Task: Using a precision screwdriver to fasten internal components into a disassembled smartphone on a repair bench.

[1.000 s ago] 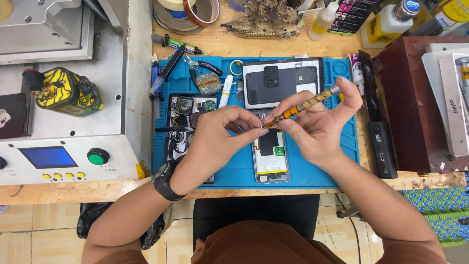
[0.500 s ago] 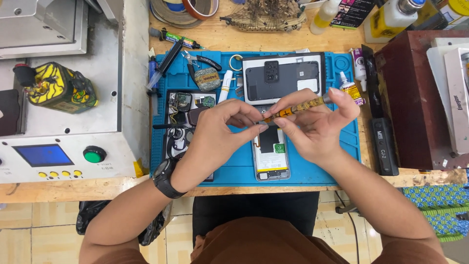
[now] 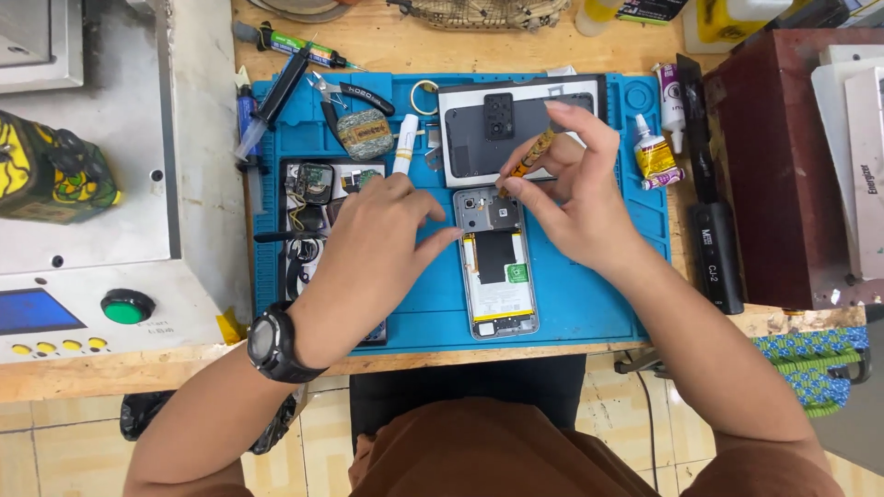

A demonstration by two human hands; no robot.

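Wooden workbench [image 3: 110, 377] carries a blue repair mat [image 3: 589, 313]; on it lies an opened smartphone [image 3: 495, 262]. Left hand [image 3: 373, 262] steadies its edge, fingers spread flat. Right hand [image 3: 575, 202] pinches a yellow precision screwdriver [image 3: 529, 161], tip at the phone's upper screws, a step that seems to call for careful, steady turning.
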